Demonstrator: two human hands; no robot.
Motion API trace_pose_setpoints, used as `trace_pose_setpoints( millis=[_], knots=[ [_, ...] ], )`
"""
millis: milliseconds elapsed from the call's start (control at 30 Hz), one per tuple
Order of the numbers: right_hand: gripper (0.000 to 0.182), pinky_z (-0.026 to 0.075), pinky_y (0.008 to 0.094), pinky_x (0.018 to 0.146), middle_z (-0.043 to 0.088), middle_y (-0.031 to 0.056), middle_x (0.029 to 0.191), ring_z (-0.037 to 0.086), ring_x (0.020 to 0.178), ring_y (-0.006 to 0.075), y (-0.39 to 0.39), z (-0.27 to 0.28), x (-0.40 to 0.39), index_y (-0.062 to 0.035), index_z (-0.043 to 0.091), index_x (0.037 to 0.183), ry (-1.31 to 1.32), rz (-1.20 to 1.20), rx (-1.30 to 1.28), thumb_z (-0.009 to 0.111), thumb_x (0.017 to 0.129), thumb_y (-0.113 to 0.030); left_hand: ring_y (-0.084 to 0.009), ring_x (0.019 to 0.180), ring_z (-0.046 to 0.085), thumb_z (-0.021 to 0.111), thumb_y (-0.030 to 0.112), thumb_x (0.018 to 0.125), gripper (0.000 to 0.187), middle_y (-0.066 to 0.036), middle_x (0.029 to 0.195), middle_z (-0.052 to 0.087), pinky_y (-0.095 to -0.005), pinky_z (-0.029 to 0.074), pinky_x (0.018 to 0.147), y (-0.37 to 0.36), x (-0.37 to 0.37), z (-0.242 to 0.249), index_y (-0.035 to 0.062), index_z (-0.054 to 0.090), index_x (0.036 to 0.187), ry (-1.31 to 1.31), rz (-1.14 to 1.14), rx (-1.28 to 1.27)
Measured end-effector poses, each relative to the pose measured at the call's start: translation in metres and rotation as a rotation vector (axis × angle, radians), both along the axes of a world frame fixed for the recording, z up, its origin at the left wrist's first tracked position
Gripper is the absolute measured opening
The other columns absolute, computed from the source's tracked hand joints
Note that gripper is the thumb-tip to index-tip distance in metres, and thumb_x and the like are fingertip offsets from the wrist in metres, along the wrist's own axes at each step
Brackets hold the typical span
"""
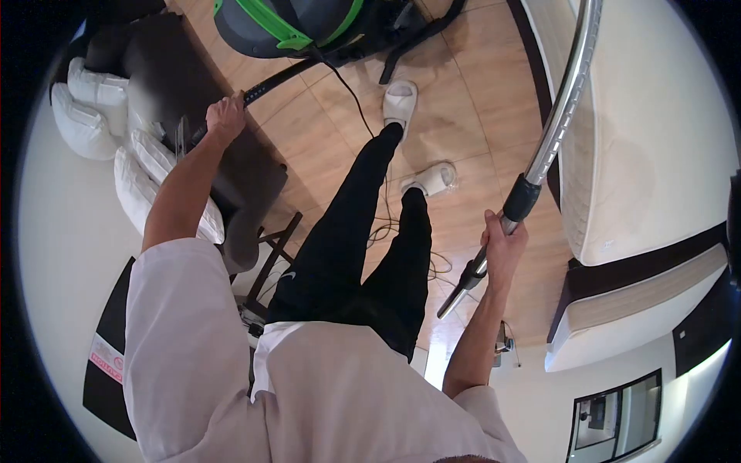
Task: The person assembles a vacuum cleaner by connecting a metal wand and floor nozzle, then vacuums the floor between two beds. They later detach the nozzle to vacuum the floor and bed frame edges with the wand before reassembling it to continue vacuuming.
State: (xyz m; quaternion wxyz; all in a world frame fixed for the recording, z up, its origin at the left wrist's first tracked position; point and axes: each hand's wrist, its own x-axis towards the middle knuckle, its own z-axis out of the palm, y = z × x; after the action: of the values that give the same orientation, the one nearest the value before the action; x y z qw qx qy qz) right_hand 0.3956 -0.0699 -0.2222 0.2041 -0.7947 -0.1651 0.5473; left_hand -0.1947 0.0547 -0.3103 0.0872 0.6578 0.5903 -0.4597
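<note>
On the left, my left hand (225, 117) is closed around a black vacuum hose (282, 81), which runs up toward the vacuum cleaner (266, 35) with its grey and green top. My right hand (505, 239) grips a metal vacuum wand (567, 100) just below its black collar (522, 198). The wand slants from the upper right down past my wrist, and its open lower end points toward my body. The wand's far end is cut off at the top of the view.
A dark sofa (170, 69) with white cushions (81, 127) stands at left. Mattresses (617, 177) line the right side. A black cord (355, 96) trails over the tiled floor (482, 139) between my slippers (400, 100), coiling behind my legs. A dark folding stand (266, 262) is beside my leg.
</note>
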Motion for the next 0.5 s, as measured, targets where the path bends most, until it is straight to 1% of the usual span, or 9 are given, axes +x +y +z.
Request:
trace_pose_setpoints(
  millis=[33,67,133,167,233,433,500],
  knots=[
    [0.025,0.036,0.027,0.044,0.052,0.001,0.056,0.048,0.046,0.0095,-0.002,-0.006,0.001,-0.0053,0.054,0.077,-0.01,0.007,-0.002,0.075,0.089,-0.012,-0.0322,0.098,0.073,0.058,0.033,0.099,0.039,-0.016,0.107,0.072,-0.0453,0.058,0.082,0.002,0.001,-0.001,0.007,0.054,0.128,-0.004,-0.028,0.026],
    [0.025,0.036,0.027,0.044,0.052,0.001,0.056,0.048,0.046,0.0095,-0.005,-0.011,0.002,-0.0053,0.054,0.077,-0.003,-0.004,-0.004,0.075,0.089,-0.012,-0.0322,0.098,0.073,0.058,0.033,0.099,0.039,-0.016,0.107,0.072,-0.0453,0.058,0.082,0.004,0.003,-0.004,0.007,0.054,0.128,0.002,-0.039,0.024],
    [0.025,0.036,0.0271,0.044,0.052,0.0011,0.057,0.048,0.046,0.0091,-0.014,-0.015,0.007,-0.0051,0.054,0.078,0.007,0.003,-0.02,0.075,0.089,-0.012,-0.0313,0.095,0.074,0.057,0.03,0.099,0.038,-0.014,0.107,0.072,-0.0457,0.061,0.075,0.005,0.019,-0.003,0.0067,0.053,0.129,0.079,-0.052,-0.022],
    [0.025,0.036,0.0271,0.044,0.052,0.0011,0.057,0.048,0.046,0.0091,-0.016,-0.018,0.008,-0.0051,0.054,0.078,0.013,-0.005,-0.014,0.075,0.089,-0.012,-0.0313,0.095,0.074,0.057,0.03,0.099,0.038,-0.014,0.107,0.072,-0.0457,0.061,0.075,0.006,0.02,-0.003,0.0067,0.053,0.129,0.084,-0.06,-0.017],
    [0.021,0.037,0.0259,0.044,0.053,0.0012,0.057,0.049,0.045,0.0092,-0.022,-0.022,0.012,-0.0057,0.056,0.082,0.025,0.004,-0.09,0.073,0.09,-0.012,-0.0319,0.093,0.074,0.056,0.028,0.099,0.038,-0.015,0.107,0.072,-0.0486,0.062,0.069,0.004,0.022,-0.01,0.0057,0.053,0.13,0.047,-0.063,-0.011],
    [0.023,0.037,0.0272,0.044,0.052,0.0011,0.058,0.05,0.047,0.0089,-0.042,-0.036,0.026,-0.005,0.054,0.082,0.041,-0.046,-0.083,0.075,0.089,-0.012,-0.0312,0.095,0.074,0.058,0.027,0.098,0.036,-0.019,0.107,0.07,-0.0515,0.063,0.067,-0.005,0.035,-0.023,0.0035,0.054,0.125,0.069,-0.111,0.005],
    [0.023,0.037,0.027,0.044,0.053,0.0012,0.058,0.05,0.047,0.0091,-0.049,-0.041,0.03,-0.005,0.054,0.081,0.043,-0.056,-0.067,0.075,0.09,-0.012,-0.0312,0.095,0.074,0.058,0.027,0.098,0.037,-0.019,0.109,0.07,-0.0523,0.063,0.067,-0.003,0.031,-0.028,0.0033,0.053,0.127,0.069,-0.1,-0.014]
  ],
)
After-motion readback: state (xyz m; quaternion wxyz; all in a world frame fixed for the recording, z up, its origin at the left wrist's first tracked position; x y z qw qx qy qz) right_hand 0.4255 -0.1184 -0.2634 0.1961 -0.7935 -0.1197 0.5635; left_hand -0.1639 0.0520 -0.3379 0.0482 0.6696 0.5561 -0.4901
